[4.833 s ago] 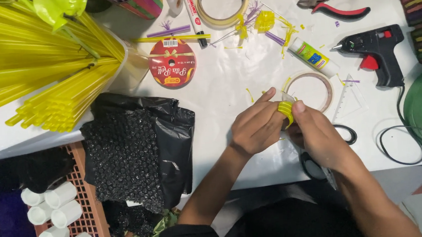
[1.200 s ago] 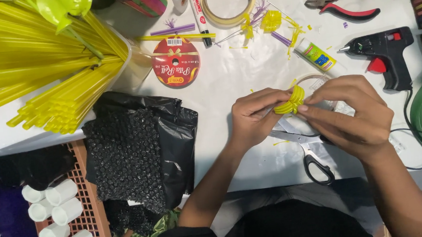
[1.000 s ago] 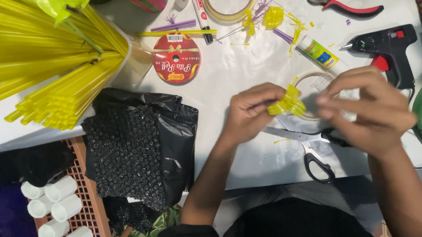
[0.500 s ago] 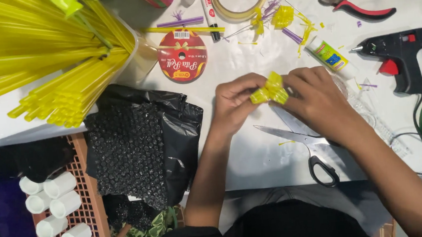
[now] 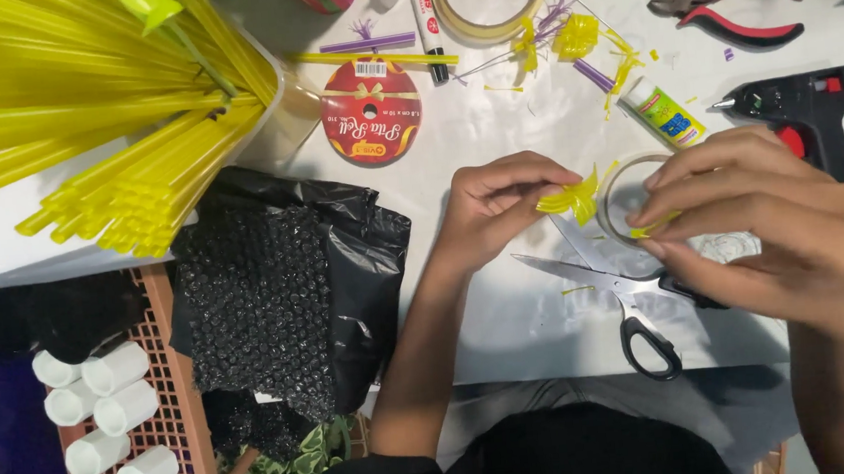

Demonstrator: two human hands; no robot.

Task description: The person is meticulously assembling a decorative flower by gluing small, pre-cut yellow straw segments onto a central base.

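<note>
The left hand (image 5: 495, 206) pinches a folded yellow straw-strip flower (image 5: 570, 198) above the table (image 5: 508, 310). At its 3 o'clock, the right hand (image 5: 762, 225) pinches a loose yellow strip (image 5: 654, 226) (scissors (image 5: 617, 287) below); assembly seems underway, and joining needs careful alignment.

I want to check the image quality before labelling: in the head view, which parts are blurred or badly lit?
Head view: the right hand is close to the camera and soft with blur; the left hand and the yellow folded piece it pinches are sharper; the white table is bright and evenly lit; the black bubble wrap and the lower left corner are dark, with little detail.
</note>
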